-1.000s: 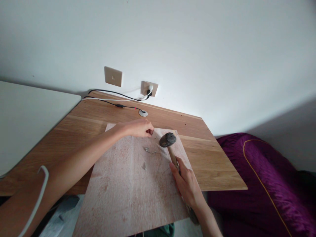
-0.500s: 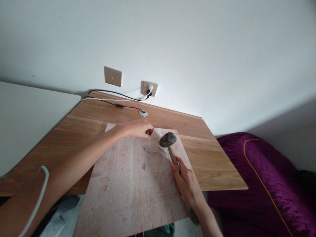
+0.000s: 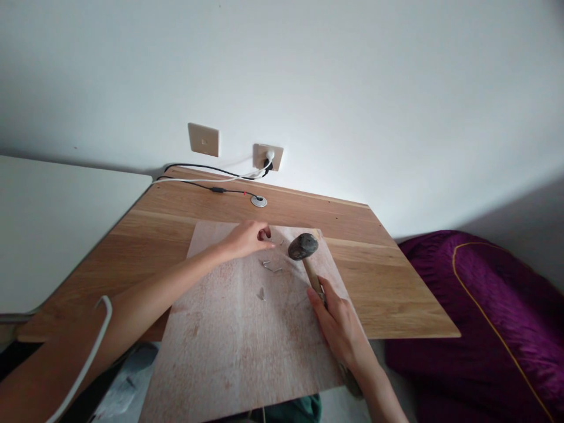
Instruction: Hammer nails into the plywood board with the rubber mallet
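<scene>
My left hand (image 3: 247,239) is over the far part of a pale reddish wooden board (image 3: 211,335). Its fingers are loosely curled, with the thumb apart from the index finger, and I see nothing between them. Just right of the fingertips is a small nail (image 3: 282,242). Several loose nails (image 3: 272,268) lie nearer, and another small metal piece (image 3: 263,295) is closer to me. My right hand (image 3: 339,320) is closed round the wooden handle of a mallet (image 3: 303,247). The mallet's dark head is above the board's far right part, right of the nails.
Under the board is a wooden desk (image 3: 388,294) against a white wall. Cables (image 3: 218,190) run along its back to a wall socket (image 3: 277,157). A white panel (image 3: 66,235) stands at the left, and purple fabric (image 3: 493,305) bulges at the right.
The left thumb and index finger have moved apart from a closer pinch, and that hand has turned slightly. My right hand still holds the mallet. The view has shifted a little.
</scene>
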The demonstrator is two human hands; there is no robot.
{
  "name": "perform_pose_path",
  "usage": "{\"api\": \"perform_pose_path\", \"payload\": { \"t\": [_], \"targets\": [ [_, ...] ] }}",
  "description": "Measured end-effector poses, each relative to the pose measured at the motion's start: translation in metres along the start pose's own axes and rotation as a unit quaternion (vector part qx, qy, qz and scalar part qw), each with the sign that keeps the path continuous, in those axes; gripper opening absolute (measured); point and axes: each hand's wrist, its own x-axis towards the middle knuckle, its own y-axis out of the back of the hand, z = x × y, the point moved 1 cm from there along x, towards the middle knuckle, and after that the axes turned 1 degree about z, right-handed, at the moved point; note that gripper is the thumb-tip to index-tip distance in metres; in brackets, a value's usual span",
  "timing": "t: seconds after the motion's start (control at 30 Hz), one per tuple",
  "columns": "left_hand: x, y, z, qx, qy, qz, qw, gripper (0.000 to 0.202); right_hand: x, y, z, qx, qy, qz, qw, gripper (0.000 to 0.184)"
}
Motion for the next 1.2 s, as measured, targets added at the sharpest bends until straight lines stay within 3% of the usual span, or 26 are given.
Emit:
{"api": "perform_pose_path", "payload": {
  "t": [0.5, 0.7, 0.87, 1.07, 1.2],
  "targets": [
    [-0.003, -0.005, 0.009, 0.023, 0.029, 0.008, 0.999, 0.009, 0.001, 0.003, -0.006, 0.032, -0.042, -0.047, 0.997, 0.048],
    [-0.003, -0.007, 0.008, 0.034, 0.026, 0.006, 0.999, 0.006, -0.003, 0.005, -0.007, 0.088, -0.080, -0.100, 0.988, 0.052],
    [-0.003, -0.011, 0.001, 0.031, 0.018, 0.008, 0.999, 0.004, 0.008, 0.006, -0.024, 0.103, -0.071, -0.103, 0.987, 0.050],
    [-0.007, -0.011, 0.000, 0.030, 0.008, 0.038, 0.999, 0.049, 0.029, -0.001, -0.044, 0.097, -0.040, -0.121, 0.987, 0.050],
    [-0.008, -0.011, 0.003, 0.041, 0.000, 0.048, 0.998, 0.048, 0.035, -0.004, -0.044, 0.079, -0.036, -0.147, 0.985, 0.048]
  ]
}}
